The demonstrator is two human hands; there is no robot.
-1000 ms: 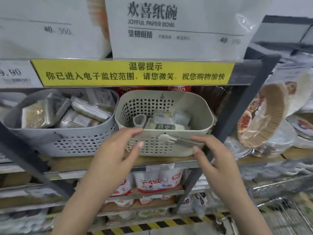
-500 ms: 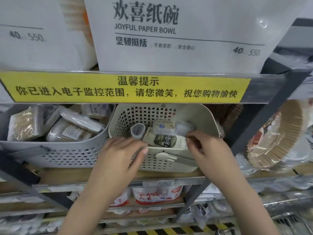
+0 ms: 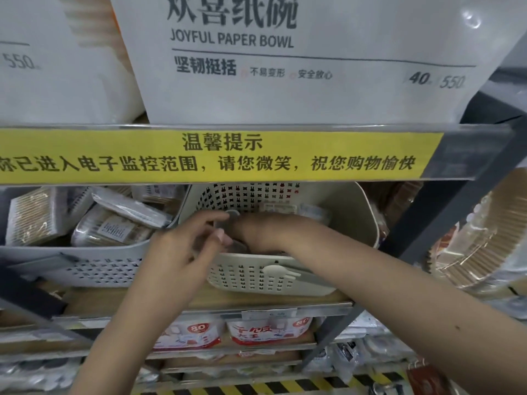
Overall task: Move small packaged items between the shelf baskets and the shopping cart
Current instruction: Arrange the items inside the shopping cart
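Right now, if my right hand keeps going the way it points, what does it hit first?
Probably the small clear packet by the left hand; the right hand points left inside the beige basket. Depth unclear.

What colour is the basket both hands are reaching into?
Cream basket, with small dark cut-out holes; head view.

Cream perforated plastic basket on a wooden shelf; both hands meet over its near rim. Left hand at the rim, fingers curled; what they touch is unclear. Right hand reaches inside, its fingers hidden. Small clear-wrapped packets just beyond the right hand. Grey perforated plastic basket, left of the hands, holds wrapped cotton-swab packs. Yellow notice strip above.
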